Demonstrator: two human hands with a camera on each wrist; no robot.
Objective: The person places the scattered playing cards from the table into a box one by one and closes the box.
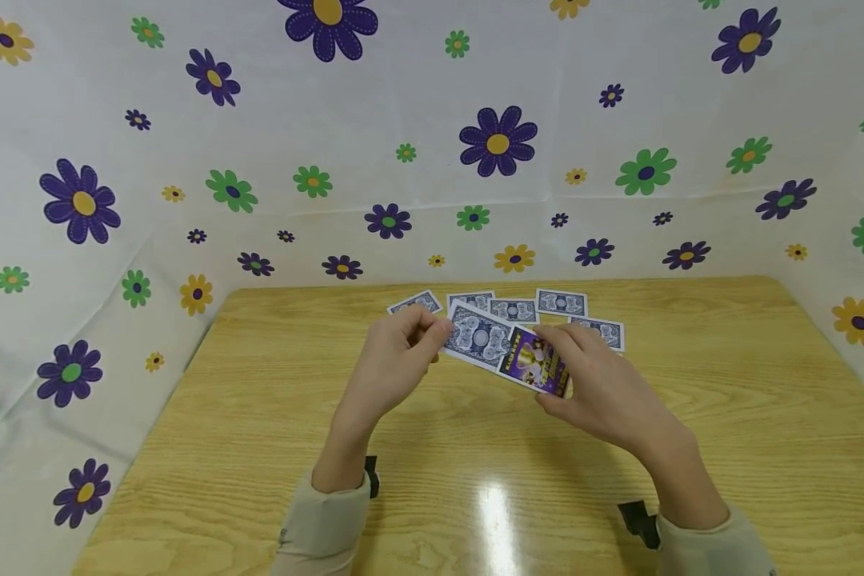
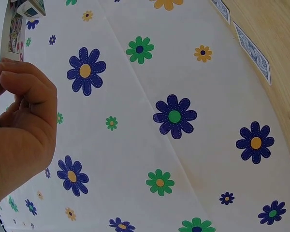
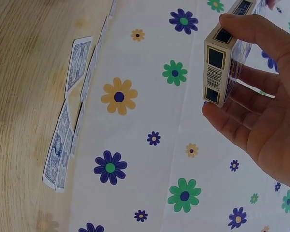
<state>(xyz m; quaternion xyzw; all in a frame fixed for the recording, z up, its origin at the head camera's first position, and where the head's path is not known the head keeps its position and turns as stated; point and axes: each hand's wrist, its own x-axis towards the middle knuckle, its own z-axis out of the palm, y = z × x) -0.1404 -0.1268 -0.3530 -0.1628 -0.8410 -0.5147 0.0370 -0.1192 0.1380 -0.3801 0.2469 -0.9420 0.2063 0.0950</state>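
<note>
Pinching blue-backed card [image 1: 478, 338] between thumb and curled fingers, left hand [image 1: 396, 360] works at center of head view; right hand [image 1: 612, 392], thumb and fingers bent, grips purple card box [image 1: 536, 360] meeting card's other end. Five more cards [image 1: 514, 310], backs up, lie at upper middle on wooden table [image 1: 259, 416]. Left wrist view: left hand at left edge, card's picture side showing at upper left. Right wrist view: box at upper right, barcode end showing, right hand around it; cards at left.
</note>
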